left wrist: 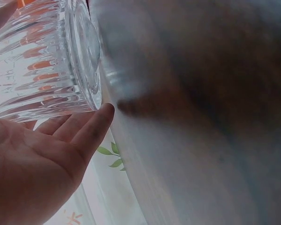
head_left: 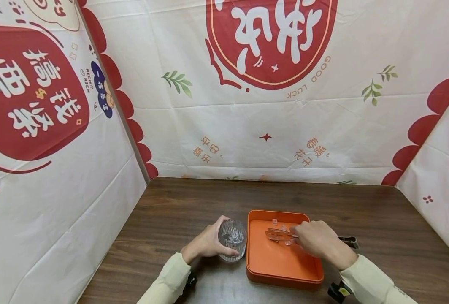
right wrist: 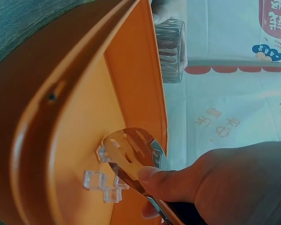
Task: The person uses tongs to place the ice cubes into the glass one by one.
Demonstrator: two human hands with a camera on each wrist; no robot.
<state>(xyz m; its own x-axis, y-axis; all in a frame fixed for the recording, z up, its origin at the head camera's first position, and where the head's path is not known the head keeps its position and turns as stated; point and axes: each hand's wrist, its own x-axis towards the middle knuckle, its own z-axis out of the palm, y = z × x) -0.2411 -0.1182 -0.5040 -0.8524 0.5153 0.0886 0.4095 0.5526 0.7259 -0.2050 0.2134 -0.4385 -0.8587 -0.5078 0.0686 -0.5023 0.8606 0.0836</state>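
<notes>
The left hand grips a ribbed glass at nine o'clock of the orange tray, where the right hand holds slotted tongs by clear cubes.

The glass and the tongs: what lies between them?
In the head view, the orange tray's left rim, then a bare stretch of tray floor.

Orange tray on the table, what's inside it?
Several small clear cubes lie in the orange tray, and slotted metal tongs reach in from the right hand. Whatever lies directly beneath the tongs and that hand is covered.
</notes>
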